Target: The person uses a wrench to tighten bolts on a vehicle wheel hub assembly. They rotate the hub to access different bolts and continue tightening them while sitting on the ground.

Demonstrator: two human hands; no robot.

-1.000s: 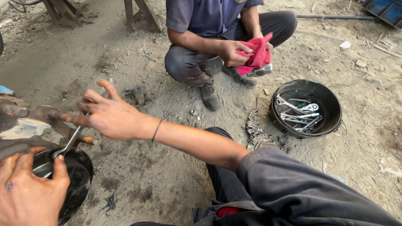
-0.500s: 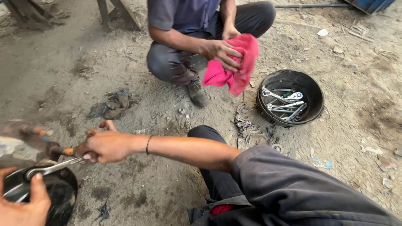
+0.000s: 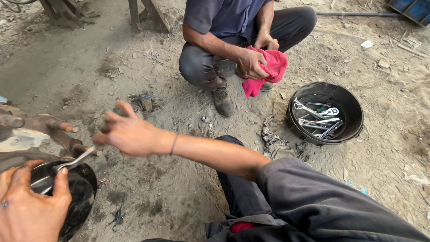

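Observation:
My left hand [image 3: 27,208] sits at the bottom left, thumb pressed on a silver wrench [image 3: 74,160] that lies across a black round drum [image 3: 83,190]. Just above it is a rusty wheel hub [image 3: 31,134] with protruding studs [image 3: 62,127]. My right hand [image 3: 127,132] reaches across from the right, its fingertips at the wrench's far end by a lower stud. The hand is blurred and its thumb is raised, so its grip is unclear.
A crouching person [image 3: 224,27] opposite me holds a red cloth [image 3: 268,67] in both hands. A black bowl [image 3: 354,112] of several wrenches stands on the dirt at the right. Rag scraps [image 3: 271,139] lie near it, and wooden legs [image 3: 143,13] stand at the top.
My right hand stayed at the hub studs, going from a closed hold to raised thumb and looser fingers. The left thumb now presses the wrench. The other person keeps working the cloth.

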